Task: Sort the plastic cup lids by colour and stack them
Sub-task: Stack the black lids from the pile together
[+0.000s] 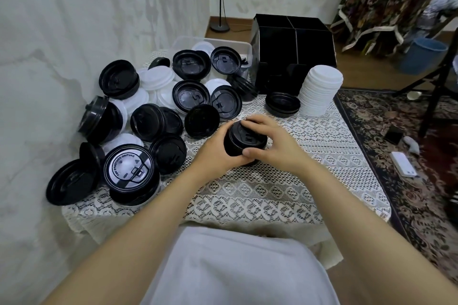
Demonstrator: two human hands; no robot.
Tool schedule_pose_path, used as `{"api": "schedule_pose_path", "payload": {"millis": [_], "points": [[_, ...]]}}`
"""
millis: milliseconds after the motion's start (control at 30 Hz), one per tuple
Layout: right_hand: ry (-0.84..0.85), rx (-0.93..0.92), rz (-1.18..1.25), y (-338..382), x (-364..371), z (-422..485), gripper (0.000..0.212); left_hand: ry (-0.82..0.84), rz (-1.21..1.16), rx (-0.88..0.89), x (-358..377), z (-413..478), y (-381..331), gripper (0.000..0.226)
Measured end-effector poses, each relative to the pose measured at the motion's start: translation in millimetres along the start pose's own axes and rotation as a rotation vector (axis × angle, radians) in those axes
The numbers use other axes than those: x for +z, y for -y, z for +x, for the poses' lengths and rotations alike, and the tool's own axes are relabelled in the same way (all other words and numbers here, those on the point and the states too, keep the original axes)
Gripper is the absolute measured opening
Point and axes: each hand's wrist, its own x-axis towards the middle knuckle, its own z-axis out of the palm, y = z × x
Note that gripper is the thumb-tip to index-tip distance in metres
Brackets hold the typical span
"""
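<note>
The lace-covered table carries an unsorted heap of black and white lids across the left and upper left of the frame, evidently the stock not yet sorted. Right of centre, a tall stack of white lids stands just beside a short stack of black lids, so the colours are kept apart. At centre, the left hand and right hand both curl round a nested bundle of black lids, fingers closed on its sides, apparently to square it up.

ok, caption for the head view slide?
Left hand and right hand hold a black lid stack at the lace-covered table; tall white stack at right, unsorted mixed pile at left.
</note>
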Motion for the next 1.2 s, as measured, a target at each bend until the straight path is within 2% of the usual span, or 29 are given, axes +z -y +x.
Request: {"api": "schedule_pose_path", "payload": {"millis": [133, 233, 333, 400, 600, 733, 867, 967, 1033, 1067, 1100, 1133, 1200], "points": [[-0.008, 0.021, 0.056, -2.7, 3.4, -1.0, 0.065, 0.034, -0.054, 0.026, -1.2, 0.0, 4.5, 0.093], [-0.014, 0.017, 0.069, -4.7, 4.6, -0.6, 0.066, 0.068, -0.156, 0.116, -1.0, -4.2, 5.6, 0.080], [-0.034, 0.039, 0.136, -6.3, 4.8, -1.7, 0.071, 0.010, 0.063, 0.245, 2.1, -3.7, 3.5, 0.054], [-0.046, 0.059, 0.188, -7.2, 5.8, -3.0, 0.076, -0.025, 0.169, 0.293, 5.5, -2.0, 3.2, 0.050], [-0.075, 0.058, 0.186, -12.6, 10.3, -4.1, 0.079, -0.077, 0.110, 0.262, 8.7, 0.7, 3.1, 0.049], [-0.073, 0.058, 0.165, -15.4, 10.4, -3.3, 0.079, -0.094, 0.059, 0.257, 9.7, 3.2, 3.7, 0.056], [-0.075, 0.049, 0.156, -15.0, 12.2, -3.0, 0.077, -0.099, 0.018, 0.231, 11.0, 4.2, 4.3, 0.043], [-0.006, 0.061, 0.213, -15.9, 5.1, -4.5, 0.069, -0.091, -0.020, 0.221, 11.6, 4.1, 5.2, 0.040], [0.091, 0.092, 0.395, -16.7, -9.5, -4.2, 0.051, -0.077, -0.048, 0.211, 10.6, 3.8, 5.3, 0.038], [0.069, 0.106, 0.452, -17.6, -16.9, -2.0, 0.045, -0.065, -0.065, 0.199, 10.1, 3.7, 5.0, 0.036], [-0.025, 0.119, 0.446, -18.9, -23.4, 2.0, 0.043, -0.056, -0.075, 0.191, 9.5, 3.5, 4.6, 0.035], [-0.165, 0.139, 0.373, -21.8, -28.8, 8.0, 0.041, -0.052, -0.080, 0.188, 9.2, 3.8, 4.3, 0.035], [-0.406, 0.183, 0.072, -31.5, -36.3, 23.4, 0.039, -0.049, -0.087, 0.181, 8.9, 3.8, 4.0, 0.034]]}}
